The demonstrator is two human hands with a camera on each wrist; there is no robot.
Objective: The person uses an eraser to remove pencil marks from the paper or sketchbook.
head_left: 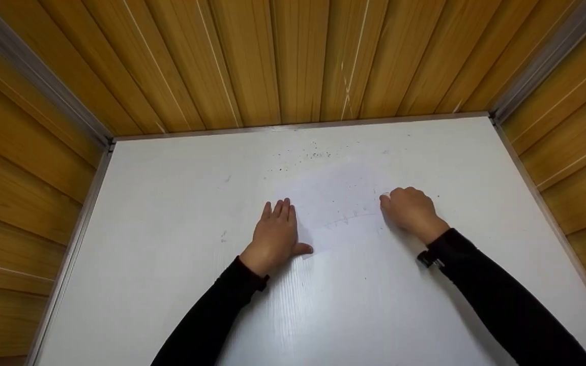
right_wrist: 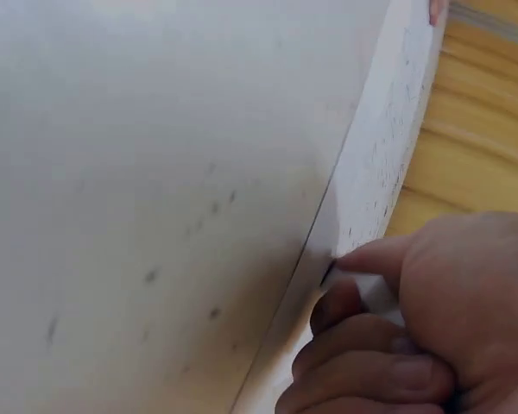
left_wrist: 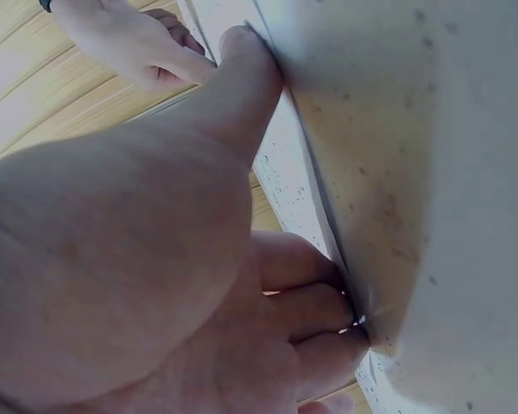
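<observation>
A pale sheet of paper [head_left: 339,213] with faint marks lies flat in the middle of the white table [head_left: 171,203]. My left hand [head_left: 275,234] rests flat on its left edge with straight fingers and the thumb out to the side. In the left wrist view the left hand [left_wrist: 155,285] presses its fingertips against the paper [left_wrist: 414,172]. My right hand [head_left: 410,208] is curled at the sheet's right edge. Seen from the right wrist, the right hand [right_wrist: 432,336] pinches a small white object [right_wrist: 371,291] with a dark tip against the paper [right_wrist: 198,172]; what the object is stays unclear.
Dark crumbs [head_left: 316,154] are scattered on the table beyond the paper. Wood-panel walls [head_left: 293,56] close in the table at the back and on both sides, with metal trim in the corners. Both arms wear black sleeves.
</observation>
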